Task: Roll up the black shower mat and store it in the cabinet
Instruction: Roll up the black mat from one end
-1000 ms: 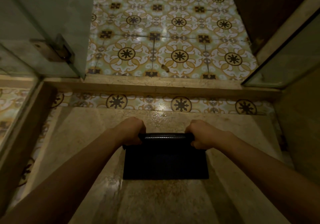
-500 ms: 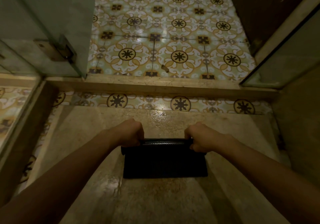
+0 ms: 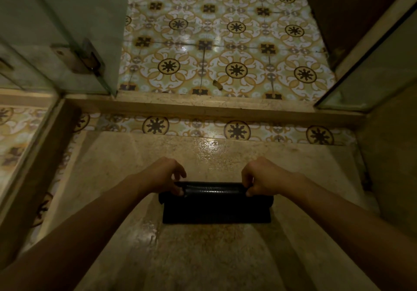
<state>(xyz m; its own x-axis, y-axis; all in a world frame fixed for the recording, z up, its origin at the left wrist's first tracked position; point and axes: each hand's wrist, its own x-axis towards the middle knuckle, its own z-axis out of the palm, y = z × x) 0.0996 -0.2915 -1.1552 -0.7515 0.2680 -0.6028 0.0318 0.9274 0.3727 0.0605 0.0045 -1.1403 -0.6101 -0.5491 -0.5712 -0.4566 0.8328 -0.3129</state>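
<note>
The black shower mat (image 3: 215, 207) lies on the beige stone shower floor, mostly rolled into a tube across its far edge, with a short flat strip left toward me. My left hand (image 3: 163, 175) pinches the roll's left end with fingertips and thumb. On the right end of the roll sits my right hand (image 3: 262, 176), gripping it the same way. Both forearms reach in from the bottom corners. No cabinet is visible.
A raised stone curb (image 3: 214, 108) crosses the view beyond the mat, with patterned floor tiles (image 3: 225, 42) past it. A glass shower door with a metal hinge (image 3: 76, 60) stands at the left. Another glass panel (image 3: 372, 72) and a dark wooden surface are at the right.
The roll has moved toward me and grown thicker, and the flat strip of mat has become shorter. Both hands have shifted from a full grasp to a fingertip hold on the roll's ends.
</note>
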